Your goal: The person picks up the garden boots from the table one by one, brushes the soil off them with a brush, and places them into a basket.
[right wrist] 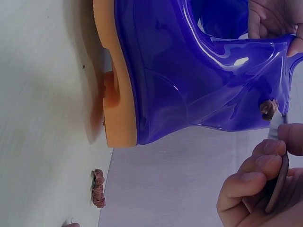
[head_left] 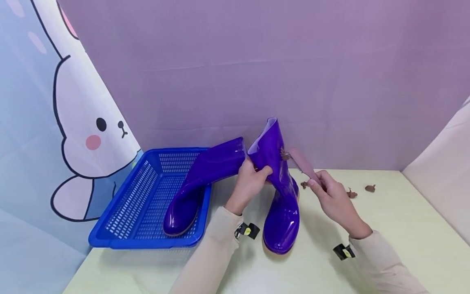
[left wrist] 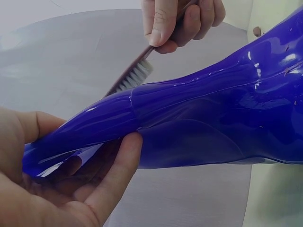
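A glossy purple rain boot (head_left: pixel 282 228) stands toe toward me, its orange sole (right wrist: pixel 122 99) visible in the right wrist view. My left hand (head_left: pixel 251 181) grips the shaft near its top opening, thumb and fingers around the edge. In my right hand (head_left: pixel 335 202) is a brush (head_left: pixel 302 163) with a pinkish-brown back, pinched by its handle. Pale bristles (left wrist: pixel 137 75) face the shaft's side in the left wrist view. On that side a crumpled brown clump (right wrist: pixel 269 109) clings to the purple surface, right at the brush's tip.
On the left sits a blue plastic basket (head_left: pixel 147 245) with a second purple boot (head_left: pixel 216 163) leaning in it, shaft over the right rim. Small brown clumps (head_left: pixel 370 188) lie on the pale table (head_left: pixel 400 228) to the right. A purplish cloth (head_left: pixel 257 73) hangs behind.
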Tool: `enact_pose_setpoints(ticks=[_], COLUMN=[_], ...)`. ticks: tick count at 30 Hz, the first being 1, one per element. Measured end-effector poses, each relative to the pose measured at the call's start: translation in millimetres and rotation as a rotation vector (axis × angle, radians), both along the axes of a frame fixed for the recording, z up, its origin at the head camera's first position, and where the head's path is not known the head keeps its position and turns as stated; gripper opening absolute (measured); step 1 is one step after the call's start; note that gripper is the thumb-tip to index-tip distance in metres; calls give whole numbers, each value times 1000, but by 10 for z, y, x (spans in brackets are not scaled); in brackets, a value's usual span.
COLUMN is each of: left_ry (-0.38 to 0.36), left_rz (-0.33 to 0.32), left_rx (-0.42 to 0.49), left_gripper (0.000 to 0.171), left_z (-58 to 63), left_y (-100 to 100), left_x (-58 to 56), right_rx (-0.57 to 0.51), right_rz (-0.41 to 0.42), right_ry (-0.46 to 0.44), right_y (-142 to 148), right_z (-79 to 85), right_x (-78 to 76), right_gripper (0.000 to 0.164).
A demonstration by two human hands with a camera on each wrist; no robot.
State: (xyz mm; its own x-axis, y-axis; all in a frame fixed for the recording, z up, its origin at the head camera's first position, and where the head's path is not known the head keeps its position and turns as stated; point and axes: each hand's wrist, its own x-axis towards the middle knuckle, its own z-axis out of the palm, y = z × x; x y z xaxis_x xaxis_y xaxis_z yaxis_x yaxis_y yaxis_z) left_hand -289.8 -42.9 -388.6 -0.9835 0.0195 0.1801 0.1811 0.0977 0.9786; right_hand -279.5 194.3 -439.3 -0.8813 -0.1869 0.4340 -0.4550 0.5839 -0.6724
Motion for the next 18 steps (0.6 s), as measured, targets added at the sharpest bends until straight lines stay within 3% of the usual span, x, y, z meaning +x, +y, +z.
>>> enact_pose_setpoints(ticks=[9, 18], left_ry=[2, 1], left_rz=[-18, -23], left_rx=[22, 22], left_gripper=[45, 43], left_z=[3, -6], left_y=[-7, -19], left_x=[3, -4], right_rx=[-48, -36], right_rz=[-84, 97], right_ry=[-15, 1], right_y=[38, -6], right_z=[55, -17], right_x=[-1, -17], right_gripper=[26, 16])
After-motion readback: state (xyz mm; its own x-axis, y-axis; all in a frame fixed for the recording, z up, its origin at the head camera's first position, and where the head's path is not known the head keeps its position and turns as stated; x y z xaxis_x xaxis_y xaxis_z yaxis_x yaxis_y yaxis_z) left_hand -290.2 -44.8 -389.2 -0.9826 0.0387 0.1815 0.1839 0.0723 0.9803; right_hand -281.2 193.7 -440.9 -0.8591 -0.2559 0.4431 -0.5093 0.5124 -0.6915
